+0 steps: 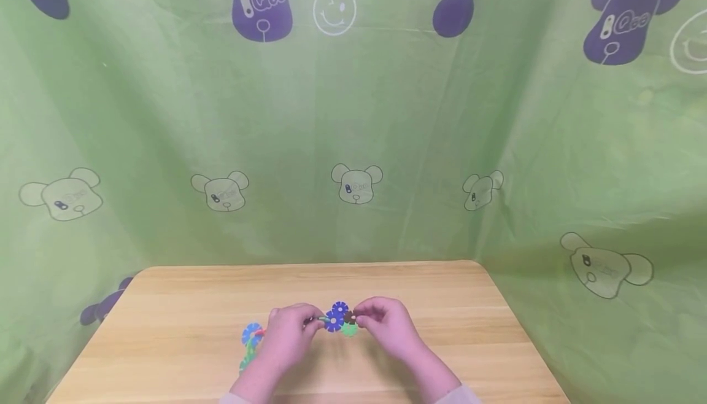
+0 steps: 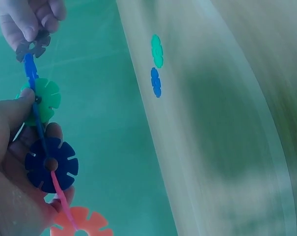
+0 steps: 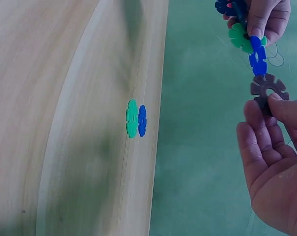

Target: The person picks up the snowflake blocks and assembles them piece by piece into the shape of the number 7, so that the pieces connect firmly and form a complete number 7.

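Note:
A chain of slotted plastic snowflake discs is stretched between both hands above the table. My left hand (image 1: 289,333) pinches it near a green disc (image 2: 49,101), with a dark blue disc (image 2: 38,169) against the fingers. Past that hand the chain runs on through a pink disc (image 2: 62,199) and an orange disc (image 2: 87,221); a light blue disc (image 1: 252,333) shows beside the left wrist in the head view. Between thumb and fingers, my right hand (image 3: 278,167) pinches a brown disc (image 3: 258,88), which joins a blue disc (image 3: 257,59) seen nearly edge-on.
On the wooden table (image 1: 469,342), a loose green disc (image 3: 132,119) and a loose blue disc (image 3: 142,121) lie side by side near an edge. Green curtain (image 1: 386,115) printed with bear heads hangs behind the table and along its sides.

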The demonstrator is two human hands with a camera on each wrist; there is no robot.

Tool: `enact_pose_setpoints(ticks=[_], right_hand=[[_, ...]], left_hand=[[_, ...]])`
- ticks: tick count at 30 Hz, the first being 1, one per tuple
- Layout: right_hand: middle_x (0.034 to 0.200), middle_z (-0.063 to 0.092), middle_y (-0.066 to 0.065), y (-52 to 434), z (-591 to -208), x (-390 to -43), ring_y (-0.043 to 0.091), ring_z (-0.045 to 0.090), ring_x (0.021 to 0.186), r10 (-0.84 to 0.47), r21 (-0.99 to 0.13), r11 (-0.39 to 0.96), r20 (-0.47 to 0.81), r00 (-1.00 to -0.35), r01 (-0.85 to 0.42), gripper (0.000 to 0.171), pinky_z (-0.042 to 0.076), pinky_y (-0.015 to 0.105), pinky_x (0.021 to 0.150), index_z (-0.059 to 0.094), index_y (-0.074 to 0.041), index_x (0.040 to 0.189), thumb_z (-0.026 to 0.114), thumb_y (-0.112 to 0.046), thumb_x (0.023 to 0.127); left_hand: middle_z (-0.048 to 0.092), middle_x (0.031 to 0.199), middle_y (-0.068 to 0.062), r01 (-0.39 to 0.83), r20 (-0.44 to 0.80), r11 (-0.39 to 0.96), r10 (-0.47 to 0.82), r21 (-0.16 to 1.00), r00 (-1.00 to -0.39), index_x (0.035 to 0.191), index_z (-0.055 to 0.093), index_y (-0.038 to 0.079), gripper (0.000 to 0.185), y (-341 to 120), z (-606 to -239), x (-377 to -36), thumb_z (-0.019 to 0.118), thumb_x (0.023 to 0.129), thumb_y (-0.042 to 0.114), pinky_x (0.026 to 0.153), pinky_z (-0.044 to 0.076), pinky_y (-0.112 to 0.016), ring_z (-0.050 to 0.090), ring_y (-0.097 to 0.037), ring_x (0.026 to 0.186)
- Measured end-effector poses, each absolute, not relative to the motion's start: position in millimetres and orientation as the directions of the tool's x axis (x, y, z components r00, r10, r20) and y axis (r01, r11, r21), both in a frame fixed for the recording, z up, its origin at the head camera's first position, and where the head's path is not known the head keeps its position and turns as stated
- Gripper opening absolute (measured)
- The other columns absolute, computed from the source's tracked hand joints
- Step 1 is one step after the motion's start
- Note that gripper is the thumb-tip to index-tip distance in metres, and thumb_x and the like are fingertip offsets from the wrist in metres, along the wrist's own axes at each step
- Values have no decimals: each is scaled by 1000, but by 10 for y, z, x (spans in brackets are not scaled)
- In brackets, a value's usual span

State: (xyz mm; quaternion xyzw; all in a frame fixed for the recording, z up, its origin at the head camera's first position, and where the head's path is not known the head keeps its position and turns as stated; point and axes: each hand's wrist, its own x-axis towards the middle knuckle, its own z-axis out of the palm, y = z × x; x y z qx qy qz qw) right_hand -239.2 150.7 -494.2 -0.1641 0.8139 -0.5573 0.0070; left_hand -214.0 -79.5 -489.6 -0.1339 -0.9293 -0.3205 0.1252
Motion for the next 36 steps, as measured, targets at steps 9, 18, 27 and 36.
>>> enact_pose_setpoints(ticks=[9,18,27,36], right_hand=[[92,71,4,1488,-4884,-2355,18,68,81,-281,-921,290,178,-943,-260,12,56,24,73,70,-10,94,72,-7,82],[89,71,4,1499,-4834,-2348,19,69,81,-296,-923,285,172,-939,-259,10,57,26,75,71,-9,89,72,-4,81],[90,71,7,1501,-4861,-2319,21,69,81,-294,-940,259,142,-945,-222,10,57,27,74,70,-7,89,73,-6,80],[90,71,7,1455,-4926,-2320,20,69,79,-293,-940,221,191,-937,-260,10,57,29,74,70,-7,89,73,-5,80]], left_hand=[[64,84,24,308,278,727,165,613,-946,88,69,29,9,-761,-4861,-2136,67,86,38,96,35,-47,59,2,78],[68,87,16,291,243,669,167,684,-956,89,71,27,6,-721,-4830,-2129,68,87,32,71,53,-25,61,-2,78],[68,89,14,305,231,663,200,683,-952,88,70,23,9,-719,-4805,-2124,65,89,31,74,54,-29,62,-6,83],[69,93,14,322,194,665,262,674,-945,96,71,27,11,-682,-4769,-2157,68,87,31,68,52,-26,61,-3,78]])
